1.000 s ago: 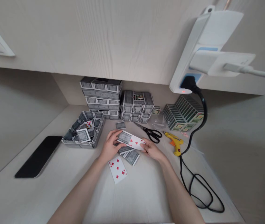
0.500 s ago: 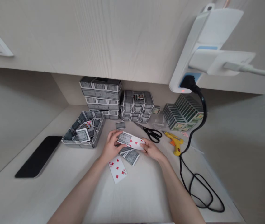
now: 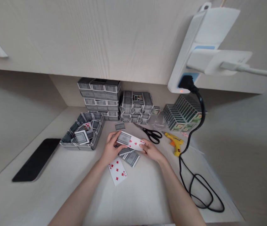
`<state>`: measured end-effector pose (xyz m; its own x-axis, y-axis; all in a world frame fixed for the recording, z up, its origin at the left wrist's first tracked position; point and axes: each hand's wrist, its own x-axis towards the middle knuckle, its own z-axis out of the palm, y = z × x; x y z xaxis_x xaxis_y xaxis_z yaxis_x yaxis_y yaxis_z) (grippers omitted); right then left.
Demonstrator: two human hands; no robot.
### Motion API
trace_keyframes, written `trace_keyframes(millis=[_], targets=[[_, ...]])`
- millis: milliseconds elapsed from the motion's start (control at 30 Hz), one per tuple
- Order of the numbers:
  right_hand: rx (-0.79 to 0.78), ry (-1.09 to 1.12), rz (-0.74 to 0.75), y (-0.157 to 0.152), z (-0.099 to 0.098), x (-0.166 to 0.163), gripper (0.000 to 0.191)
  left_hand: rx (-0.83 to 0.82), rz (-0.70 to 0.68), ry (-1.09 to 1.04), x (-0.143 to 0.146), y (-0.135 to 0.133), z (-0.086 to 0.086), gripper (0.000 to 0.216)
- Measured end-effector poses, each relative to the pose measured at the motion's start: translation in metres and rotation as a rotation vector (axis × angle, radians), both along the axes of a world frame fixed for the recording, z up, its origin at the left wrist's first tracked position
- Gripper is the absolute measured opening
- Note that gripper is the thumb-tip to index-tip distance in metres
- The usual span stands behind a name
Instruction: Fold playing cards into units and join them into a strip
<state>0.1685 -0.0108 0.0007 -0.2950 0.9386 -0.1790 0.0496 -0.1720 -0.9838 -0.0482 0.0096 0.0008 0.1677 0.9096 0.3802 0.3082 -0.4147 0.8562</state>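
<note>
Between my two hands is a heart playing card [image 3: 136, 143], face up, with a grey patterned card piece [image 3: 124, 138] lying over its left part. My left hand [image 3: 112, 145] is closed on the left end, thumb in front and fingers behind. My right hand [image 3: 151, 150] pinches the right end of the heart card. Below them on the table lie several grey-backed folded cards [image 3: 132, 159], partly hidden by the held piece. A five of diamonds [image 3: 117, 171] rests face up by my left wrist. Beyond my hands lies a single grey-backed piece [image 3: 120, 126].
An open box made of cards [image 3: 96, 142] holds loose cards, left of my hands. Card-built boxes [image 3: 100, 94] stand stacked behind. Scissors [image 3: 154, 135], a yellow glue gun [image 3: 177, 142] and its black cable [image 3: 195, 175] lie right. A black phone [image 3: 36, 160] lies left; a power strip [image 3: 194, 47] hangs above.
The whole view has shifted slightly, so things appear a little further left. Both hands keep the same hold on the card, with no clear movement of their own.
</note>
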Motion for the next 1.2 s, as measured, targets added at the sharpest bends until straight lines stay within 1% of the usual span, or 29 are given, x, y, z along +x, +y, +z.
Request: trace_keyframes(millis=[133,200,333,467,667,800,933,1100,1200], targets=[[0.009,-0.014,-0.007,0.001,-0.001,0.0,0.024,-0.122,-0.057,0.03,0.0,-0.001,0.001,0.067],[0.01,-0.019,-0.016,0.001,-0.003,0.0,0.023,-0.145,-0.056,0.083,-0.001,-0.002,0.0,0.068],[-0.005,-0.006,-0.022,0.002,-0.006,0.0,0.021,-0.129,-0.038,0.183,-0.003,-0.002,-0.003,0.068],[0.002,0.004,-0.029,0.002,-0.006,-0.001,0.019,-0.107,-0.026,0.229,-0.003,0.0,-0.004,0.066],[-0.021,0.029,-0.052,0.002,-0.004,-0.003,0.021,-0.073,-0.014,0.221,-0.002,-0.001,-0.005,0.065],[-0.037,0.02,-0.07,0.002,-0.003,-0.004,0.021,-0.086,-0.016,0.237,0.001,-0.004,-0.003,0.067],[-0.023,0.016,-0.072,0.001,-0.003,-0.005,0.021,-0.084,-0.027,0.258,0.004,-0.005,0.0,0.066],[-0.042,0.019,-0.069,0.001,-0.002,-0.005,0.023,-0.072,-0.024,0.294,0.007,-0.006,0.001,0.066],[-0.023,0.038,-0.064,0.001,-0.001,-0.005,0.023,-0.044,-0.035,0.296,0.008,-0.007,0.0,0.066]])
